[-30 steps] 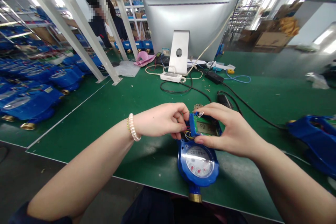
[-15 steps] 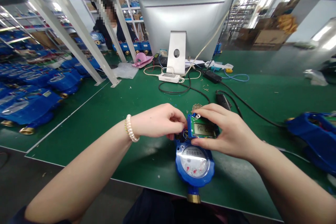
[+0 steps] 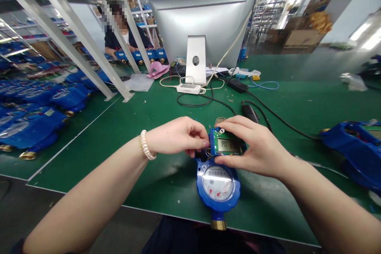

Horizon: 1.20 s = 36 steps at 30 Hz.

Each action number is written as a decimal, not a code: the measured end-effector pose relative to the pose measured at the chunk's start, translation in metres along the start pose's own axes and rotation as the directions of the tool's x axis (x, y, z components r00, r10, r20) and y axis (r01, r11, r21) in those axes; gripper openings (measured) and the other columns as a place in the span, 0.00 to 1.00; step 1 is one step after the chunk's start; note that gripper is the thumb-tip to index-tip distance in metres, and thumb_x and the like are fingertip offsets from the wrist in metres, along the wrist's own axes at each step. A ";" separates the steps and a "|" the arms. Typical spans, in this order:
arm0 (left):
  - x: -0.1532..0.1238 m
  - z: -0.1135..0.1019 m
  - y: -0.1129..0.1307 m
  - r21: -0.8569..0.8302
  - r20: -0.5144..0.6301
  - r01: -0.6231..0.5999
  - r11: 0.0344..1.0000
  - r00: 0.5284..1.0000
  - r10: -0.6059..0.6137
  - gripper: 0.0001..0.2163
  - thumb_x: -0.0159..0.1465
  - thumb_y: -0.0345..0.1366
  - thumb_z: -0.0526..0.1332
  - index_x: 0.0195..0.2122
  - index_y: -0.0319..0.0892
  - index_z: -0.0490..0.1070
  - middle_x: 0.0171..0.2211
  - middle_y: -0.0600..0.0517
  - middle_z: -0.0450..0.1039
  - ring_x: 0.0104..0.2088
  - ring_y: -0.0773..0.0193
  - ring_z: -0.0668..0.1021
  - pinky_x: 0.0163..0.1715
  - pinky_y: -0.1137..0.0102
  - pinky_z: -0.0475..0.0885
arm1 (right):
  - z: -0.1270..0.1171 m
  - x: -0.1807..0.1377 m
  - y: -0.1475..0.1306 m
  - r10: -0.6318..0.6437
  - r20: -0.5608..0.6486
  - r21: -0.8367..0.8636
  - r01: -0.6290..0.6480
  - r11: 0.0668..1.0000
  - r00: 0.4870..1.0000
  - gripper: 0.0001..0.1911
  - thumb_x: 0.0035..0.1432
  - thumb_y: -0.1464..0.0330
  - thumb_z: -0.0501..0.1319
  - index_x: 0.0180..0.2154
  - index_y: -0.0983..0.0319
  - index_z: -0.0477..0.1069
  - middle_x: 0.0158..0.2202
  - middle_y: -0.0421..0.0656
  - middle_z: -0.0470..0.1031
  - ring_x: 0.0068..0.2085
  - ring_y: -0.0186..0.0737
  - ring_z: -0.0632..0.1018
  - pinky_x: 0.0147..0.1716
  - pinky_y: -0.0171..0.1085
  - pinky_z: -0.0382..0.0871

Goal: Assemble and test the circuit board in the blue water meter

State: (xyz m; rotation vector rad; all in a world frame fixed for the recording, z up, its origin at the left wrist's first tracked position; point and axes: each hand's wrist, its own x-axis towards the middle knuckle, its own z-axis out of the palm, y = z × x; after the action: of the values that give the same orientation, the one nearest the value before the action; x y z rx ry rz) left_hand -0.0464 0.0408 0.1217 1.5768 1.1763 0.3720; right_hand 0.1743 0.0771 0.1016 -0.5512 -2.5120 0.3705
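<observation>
The display module (image 3: pixel 228 145), just right of the frame's centre, is a green board in a blue frame, its grey screen lit with characters. It sits at the top of a blue meter (image 3: pixel 218 182) with a white dial and brass end. The work seems partway: the screen is on, but wires (image 3: pixel 208 152) lie exposed, not yet covered. The right hand's (image 3: pixel 258 149) fingers clamp the module; the left hand's (image 3: pixel 178 137) fingers are together at its left edge, any grip hidden. Screws (image 3: pixel 220 120) lie beyond on the green counter (image 3: pixel 160 182).

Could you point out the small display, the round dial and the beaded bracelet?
Small display (image 3: pixel 228 146), head view: its screen.
Round dial (image 3: pixel 218 183), head view: its face.
Beaded bracelet (image 3: pixel 144 145), head view: its beads.
</observation>
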 end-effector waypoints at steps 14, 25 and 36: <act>0.002 0.028 -0.016 0.589 -0.309 -0.141 0.796 0.871 0.383 0.18 0.49 0.46 0.71 0.25 0.40 0.65 0.21 0.59 0.63 0.22 0.70 0.66 0.22 0.75 0.56 | 0.002 0.011 0.014 0.141 0.067 0.082 -0.146 0.986 0.988 0.28 0.48 0.53 0.66 0.46 0.65 0.71 0.43 0.49 0.74 0.44 0.47 0.75 0.45 0.45 0.71; 0.014 0.051 -0.036 0.716 -0.521 0.043 0.696 0.698 0.492 0.16 0.56 0.46 0.65 0.21 0.42 0.62 0.18 0.58 0.66 0.21 0.66 0.67 0.28 0.68 0.54 | 0.007 0.004 0.011 0.060 0.044 0.062 -0.063 0.996 0.997 0.28 0.49 0.55 0.66 0.47 0.65 0.70 0.45 0.49 0.73 0.46 0.45 0.75 0.47 0.42 0.70; 0.014 0.060 -0.032 0.670 -0.636 0.222 0.708 0.663 0.394 0.14 0.57 0.47 0.60 0.22 0.43 0.67 0.18 0.52 0.69 0.26 0.58 0.73 0.31 0.63 0.56 | 0.009 0.005 0.015 -0.050 0.105 -0.118 0.063 0.991 0.993 0.27 0.52 0.56 0.65 0.48 0.66 0.67 0.45 0.51 0.72 0.45 0.45 0.75 0.45 0.41 0.72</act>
State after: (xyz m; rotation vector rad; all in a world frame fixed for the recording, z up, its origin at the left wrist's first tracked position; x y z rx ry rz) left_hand -0.0110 0.0158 0.0669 2.2692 2.0745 0.7612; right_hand 0.1700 0.0912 0.0913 -0.5183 -2.6559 0.2307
